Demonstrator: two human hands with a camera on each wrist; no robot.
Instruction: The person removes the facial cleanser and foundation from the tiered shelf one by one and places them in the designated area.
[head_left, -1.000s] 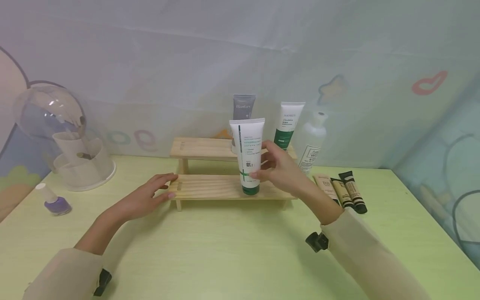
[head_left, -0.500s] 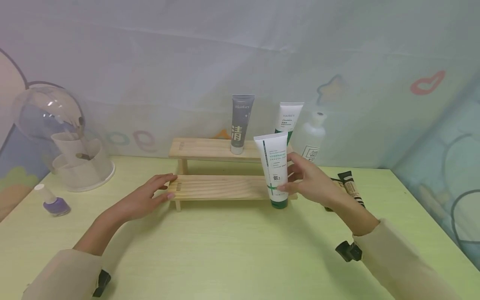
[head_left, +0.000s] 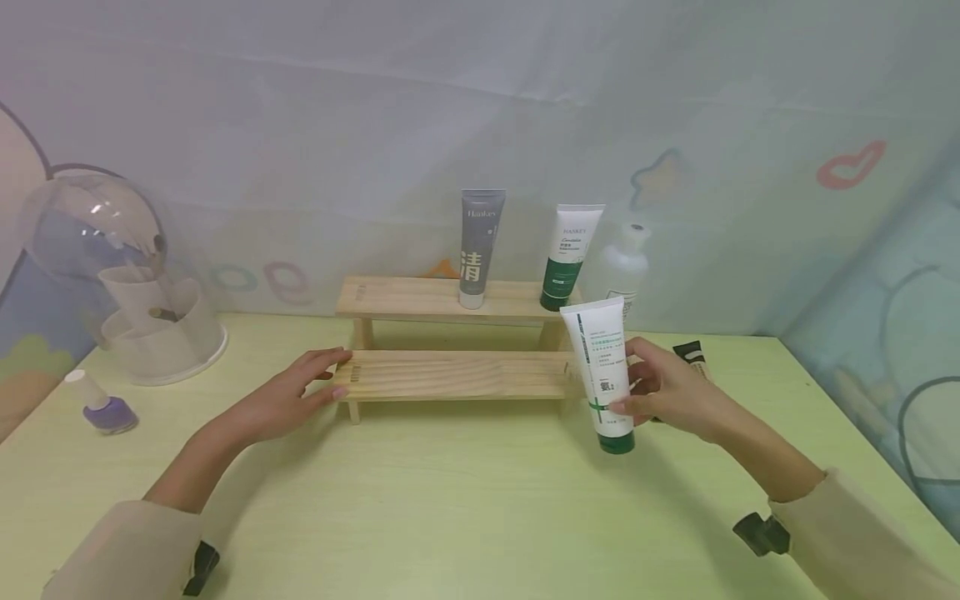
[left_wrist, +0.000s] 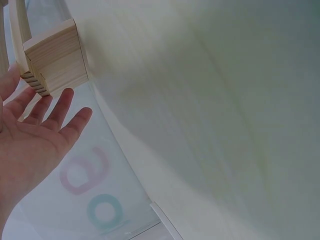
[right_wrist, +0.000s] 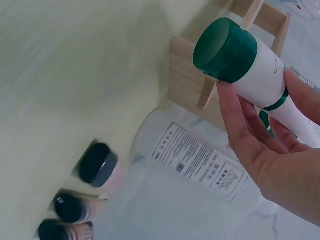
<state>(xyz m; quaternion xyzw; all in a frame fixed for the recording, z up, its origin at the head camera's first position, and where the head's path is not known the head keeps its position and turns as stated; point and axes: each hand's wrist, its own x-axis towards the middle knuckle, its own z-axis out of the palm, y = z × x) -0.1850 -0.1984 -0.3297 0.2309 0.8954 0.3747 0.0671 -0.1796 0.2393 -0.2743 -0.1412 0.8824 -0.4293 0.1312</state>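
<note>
A pale grey fabric backdrop (head_left: 360,125) printed with pastel cartoon shapes fills the upper frame behind a light yellow-green tabletop (head_left: 420,508). At centre stands a two-step pale wooden rack (head_left: 420,375). A transparent domed plastic organizer with a white base (head_left: 176,342) sits at the left, slender implements inside.

A person's left hand (head_left: 288,396), reaching in from the lower left, rests its extended, slightly spread fingers against the left end of the rack's lower step. The person's right hand (head_left: 671,396), at right of centre, grips a white squeeze tube with a dark green cap (head_left: 592,350). The tube is just beside the rack's right end, cap down, its flat top leaning toward the left of the frame.

Behind that tube, a tall white bottle with a printed label (head_left: 624,265) stands partly hidden. On the upper step, cap down, a white tube with a green lower half (head_left: 572,254) occupies the right end, and a slate-grey tube with a pale cap (head_left: 480,242) stands to its left, well apart.

Three small black-capped tubes (right_wrist: 107,172) lie at lower left in the right wrist view. A purple nail polish bottle with a white cap (head_left: 110,414) stands near the frame's left edge.
</note>
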